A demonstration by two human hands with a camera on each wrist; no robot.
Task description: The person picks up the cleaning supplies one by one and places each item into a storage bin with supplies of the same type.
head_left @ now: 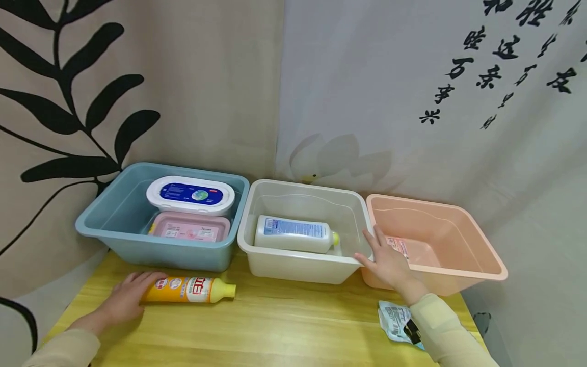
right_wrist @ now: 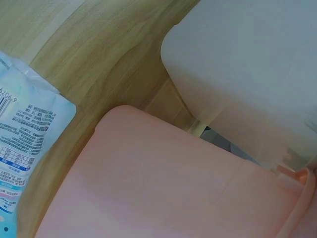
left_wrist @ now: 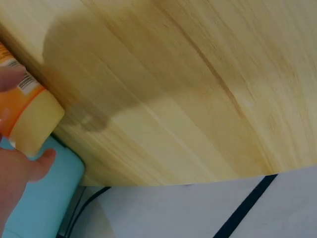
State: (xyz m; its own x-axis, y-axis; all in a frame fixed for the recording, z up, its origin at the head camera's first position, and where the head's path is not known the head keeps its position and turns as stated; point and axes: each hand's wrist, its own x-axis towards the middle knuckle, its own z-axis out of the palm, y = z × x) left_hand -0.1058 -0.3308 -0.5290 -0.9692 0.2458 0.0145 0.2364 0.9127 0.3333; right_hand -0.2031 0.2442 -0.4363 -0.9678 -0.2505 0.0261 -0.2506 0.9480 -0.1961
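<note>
My left hand (head_left: 126, 300) grips the base end of a yellow bottle (head_left: 188, 290) with a pale yellow cap, which lies on its side in front of the blue bin (head_left: 174, 257). In the left wrist view, fingers show on either side of the bottle's base (left_wrist: 37, 121). My right hand (head_left: 390, 265) is at the adjoining rims of the cream bin (head_left: 293, 267) and the pink bin (head_left: 463, 278), fingers spread. Inside the pink bin, a small package with a red-and-white label (head_left: 398, 246) is partly hidden by that hand. A white bottle (head_left: 293, 234) lies in the cream bin.
Two wipes boxes, one white (head_left: 190, 195) and one pink (head_left: 190, 227), sit in the blue bin. On the wooden table (head_left: 284, 326), a light-blue pouch (head_left: 395, 322) lies near my right forearm. Behind the bins hangs a printed curtain (head_left: 220, 92).
</note>
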